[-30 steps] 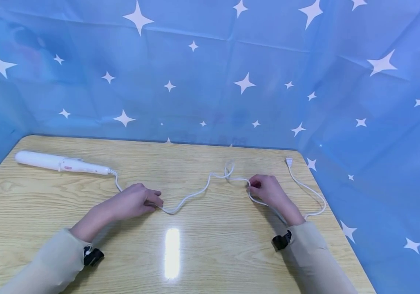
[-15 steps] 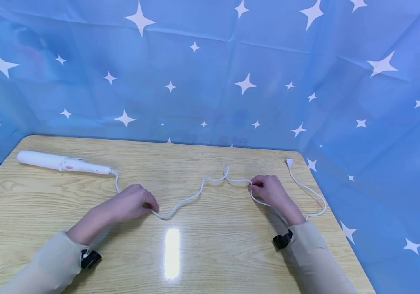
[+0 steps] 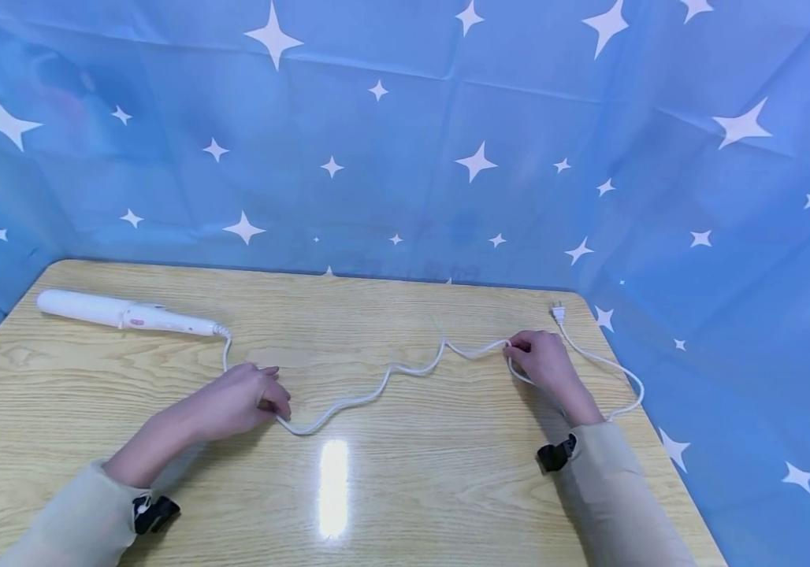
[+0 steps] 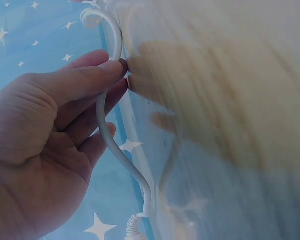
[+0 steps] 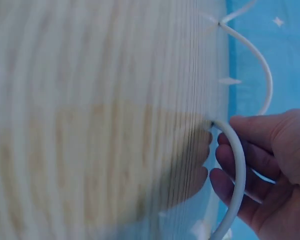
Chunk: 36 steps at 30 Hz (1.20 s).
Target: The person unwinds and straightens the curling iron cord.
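A white hair-styling iron (image 3: 128, 313) lies at the far left of the table, its power cord (image 3: 355, 402) running rightward in loose waves. My left hand (image 3: 238, 402) pinches that cord a short way from the iron; in the left wrist view, thumb and fingertips meet on the cord (image 4: 107, 135) close over the tabletop. Over on the right, my right hand (image 3: 547, 362) holds another stretch, where the cord bends back under the forearm. Its fingertips sit right around the cord (image 5: 238, 175) in the right wrist view. The two-prong plug (image 3: 558, 313) lies near the far right corner.
The wooden table (image 3: 405, 488) has rounded far corners. A blue curtain (image 3: 405, 142) with white stars hangs along its back and right side. A curve of cord (image 3: 640, 390) reaches the table's right edge. Each wrist carries a small black camera.
My left hand has slid left and toward the body along the cord. My right hand has moved right, and the small loop in the middle of the cord has pulled out to a bend.
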{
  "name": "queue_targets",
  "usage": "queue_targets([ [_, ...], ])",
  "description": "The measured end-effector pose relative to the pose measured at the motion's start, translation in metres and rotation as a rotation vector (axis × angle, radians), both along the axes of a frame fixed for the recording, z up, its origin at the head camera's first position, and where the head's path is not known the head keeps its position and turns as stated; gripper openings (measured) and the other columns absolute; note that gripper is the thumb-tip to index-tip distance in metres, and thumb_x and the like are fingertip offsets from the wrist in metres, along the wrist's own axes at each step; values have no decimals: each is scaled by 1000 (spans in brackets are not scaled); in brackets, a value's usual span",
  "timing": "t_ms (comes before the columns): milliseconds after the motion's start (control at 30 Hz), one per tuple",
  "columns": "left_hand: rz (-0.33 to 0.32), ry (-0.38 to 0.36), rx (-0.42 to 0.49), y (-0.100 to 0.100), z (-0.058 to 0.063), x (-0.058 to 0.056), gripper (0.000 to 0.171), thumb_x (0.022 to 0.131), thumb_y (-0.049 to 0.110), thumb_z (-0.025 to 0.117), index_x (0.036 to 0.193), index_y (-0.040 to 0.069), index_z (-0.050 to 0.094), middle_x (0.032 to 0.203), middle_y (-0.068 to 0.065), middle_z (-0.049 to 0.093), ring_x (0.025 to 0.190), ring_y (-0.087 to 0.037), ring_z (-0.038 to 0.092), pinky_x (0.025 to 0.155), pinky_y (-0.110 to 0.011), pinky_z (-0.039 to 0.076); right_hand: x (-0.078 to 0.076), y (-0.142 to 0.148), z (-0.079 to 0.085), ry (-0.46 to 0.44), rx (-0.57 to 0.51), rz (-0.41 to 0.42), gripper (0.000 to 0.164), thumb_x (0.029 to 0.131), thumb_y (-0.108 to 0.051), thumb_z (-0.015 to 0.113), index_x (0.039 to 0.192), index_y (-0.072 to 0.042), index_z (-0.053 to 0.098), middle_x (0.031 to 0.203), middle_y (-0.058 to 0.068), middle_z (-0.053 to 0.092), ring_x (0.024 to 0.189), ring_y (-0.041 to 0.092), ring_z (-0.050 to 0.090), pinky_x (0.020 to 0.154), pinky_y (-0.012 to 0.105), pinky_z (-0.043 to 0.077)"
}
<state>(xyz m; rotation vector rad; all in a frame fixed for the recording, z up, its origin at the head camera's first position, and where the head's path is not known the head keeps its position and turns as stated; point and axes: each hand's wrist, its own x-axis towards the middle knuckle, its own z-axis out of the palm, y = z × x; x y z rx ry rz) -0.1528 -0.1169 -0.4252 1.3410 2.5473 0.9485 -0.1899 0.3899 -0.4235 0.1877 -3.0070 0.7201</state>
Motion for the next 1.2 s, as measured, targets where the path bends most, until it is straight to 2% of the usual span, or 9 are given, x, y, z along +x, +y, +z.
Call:
queue_targets([
  [100, -4, 3, 0, -2, 1, 0, 24, 78, -7, 84, 84, 16, 81, 83, 13, 74, 73, 1, 68, 112, -61, 41, 0, 4, 1, 2, -6, -32, 14, 100, -9, 67, 101, 1, 76, 83, 8, 71, 67, 19, 56, 61, 33, 46],
  [233, 1, 11, -5, -4, 1, 1, 25, 77, -7, 84, 83, 17, 81, 83, 14, 74, 83, -6, 72, 111, -61, 42, 0, 7, 1, 11, -3, -55, 14, 99, -8, 67, 101, 3, 76, 85, 11, 72, 68, 19, 57, 60, 32, 46],
  [533, 30, -37, -28, -13, 4, 2, 28, 76, -8, 84, 80, 19, 80, 81, 17, 71, 81, -3, 70, 113, -60, 40, 2, 0, 2, 37, 13, -6, 13, 98, -8, 69, 101, 2, 76, 90, 12, 74, 76, 22, 64, 65, 35, 52],
  [667, 30, -54, -34, -19, 8, 2, 30, 75, -9, 84, 79, 20, 79, 80, 18, 70, 87, -10, 73, 113, -61, 39, 4, -2, 3, 34, 20, -2, 11, 97, -7, 70, 101, 1, 75, 88, 11, 73, 75, 21, 63, 65, 35, 51],
  [867, 42, -127, -38, -27, 10, 3, 33, 75, -10, 82, 78, 23, 78, 84, 12, 75, 108, -30, 72, 114, -69, 31, 8, -8, 6, -26, -22, 48, 10, 97, -6, 69, 102, 1, 75, 86, 7, 72, 73, 18, 60, 63, 32, 50],
  [1100, 24, -147, -39, -29, 8, 2, 32, 77, -8, 83, 78, 24, 78, 83, 14, 76, 109, -28, 71, 113, -69, 33, 12, -10, 10, -65, -21, 105, 9, 95, -3, 71, 102, 0, 75, 89, 6, 72, 80, 18, 65, 68, 31, 54],
  [1200, 49, -165, -60, -29, 9, 4, 31, 76, -5, 84, 79, 26, 78, 92, 5, 78, 116, -39, 67, 112, -73, 30, 14, -8, 12, -103, -18, 129, 10, 95, -3, 71, 103, -3, 75, 91, 4, 72, 82, 18, 64, 70, 32, 55],
])
